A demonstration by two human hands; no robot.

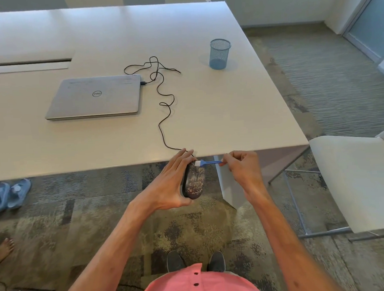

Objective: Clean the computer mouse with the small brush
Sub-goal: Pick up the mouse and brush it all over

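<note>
The left hand (168, 182) grips a dark computer mouse flecked with pale specks (194, 182) in the air just off the near edge of the white table (229, 111), thumb under its rear. The right hand (244, 168) pinches the handle of a small blue brush with white bristles (209, 163), which touch the mouse's front end. The mouse's black cable (162, 124) winds across the table to a closed silver laptop (93, 97), a blue mesh pen cup (219, 53) well apart

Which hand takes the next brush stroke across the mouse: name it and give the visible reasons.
Right. The right hand pinches the small brush by its blue handle, bristles on the front end of the mouse. The left hand holds the mouse off the table, so it is occupied.
</note>
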